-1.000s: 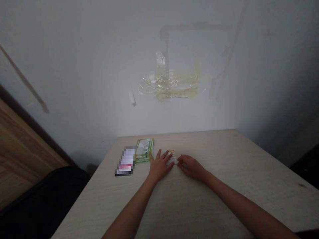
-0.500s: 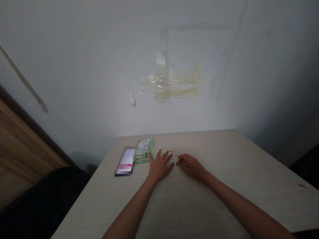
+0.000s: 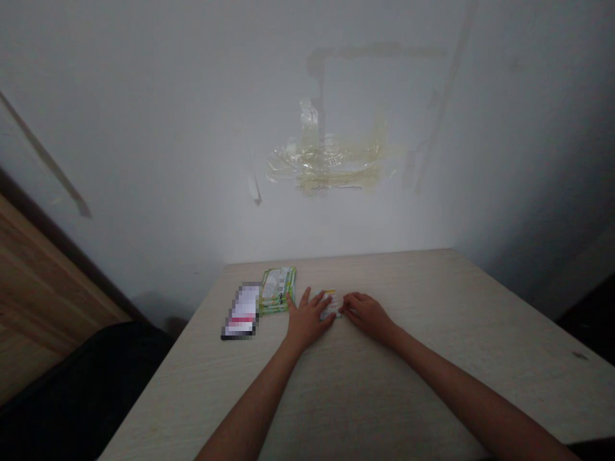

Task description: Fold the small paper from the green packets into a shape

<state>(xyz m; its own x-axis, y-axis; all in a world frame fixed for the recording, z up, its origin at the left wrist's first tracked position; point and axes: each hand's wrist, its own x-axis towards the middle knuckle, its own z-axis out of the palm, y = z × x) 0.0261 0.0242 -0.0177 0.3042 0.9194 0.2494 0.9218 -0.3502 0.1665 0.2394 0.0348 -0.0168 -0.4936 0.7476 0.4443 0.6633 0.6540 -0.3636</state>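
Note:
A small white printed piece (image 3: 330, 310), with a yellow strip along its far edge, lies on the table under the fingertips of my left hand (image 3: 307, 320). That hand is open, its fingers spread flat, and the thumb rests near the piece's close edge. At the right edge of the piece, my right hand (image 3: 366, 314) has its thumb and fingertips pinched together. Whether the piece is paper or a packet is too small to tell. Beside my left hand's outer fingers is a stack of green and white packets (image 3: 277, 291).
A phone (image 3: 243, 310) with a blurred-out screen lies left of the packets. The pale wooden table (image 3: 413, 390) meets a wall (image 3: 192, 160) with old tape (image 3: 336, 169) on it. Something dark (image 3: 96, 378) stands beyond the table's left edge.
My right hand has risen very slightly on the table at the piece's right edge, and a little more of the piece shows. My left hand stays in place.

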